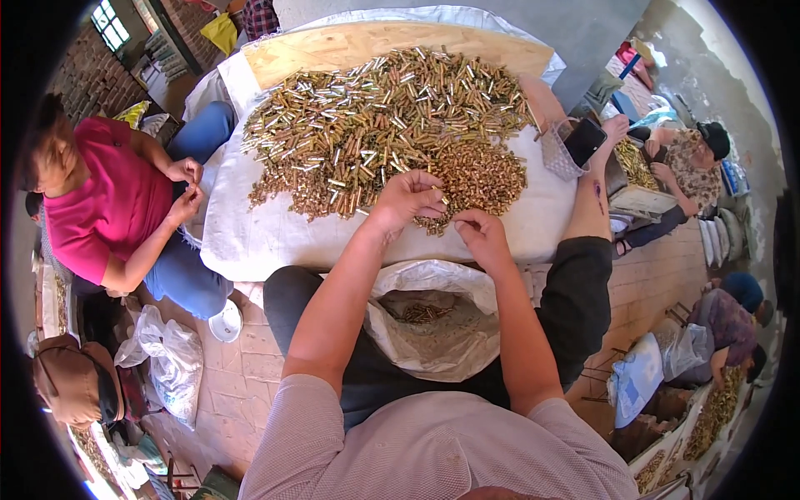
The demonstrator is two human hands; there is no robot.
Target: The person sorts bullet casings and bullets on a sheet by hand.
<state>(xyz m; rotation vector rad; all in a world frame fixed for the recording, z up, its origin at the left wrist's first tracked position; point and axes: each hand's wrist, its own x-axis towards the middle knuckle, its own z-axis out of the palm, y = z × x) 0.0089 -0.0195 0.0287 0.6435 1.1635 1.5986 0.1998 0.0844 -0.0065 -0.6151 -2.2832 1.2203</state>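
My left hand [407, 202] is closed in a pinch over the near edge of the table, with a small brass-coloured metal piece [444, 200] at its fingertips. Just right of it, my right hand [483, 233] also has thumb and forefinger pressed together; what they hold, if anything, is too small to make out. Beyond both hands lies a broad heap of slim brass-coloured metal tubes [350, 125]. Shorter coppery pieces [483, 179] are piled at its near right. Below my hands, an open white woven sack [442, 362] rests between my legs, some metal pieces [423, 312] inside.
A pale cloth [242, 242] covers the table, and a wooden board [333, 46] edges its far side. At the right stands a small basket [560, 154] with a phone [585, 142]. A person in pink [108, 192] sits left; other people work at right. A white bucket [225, 321] stands on the floor.
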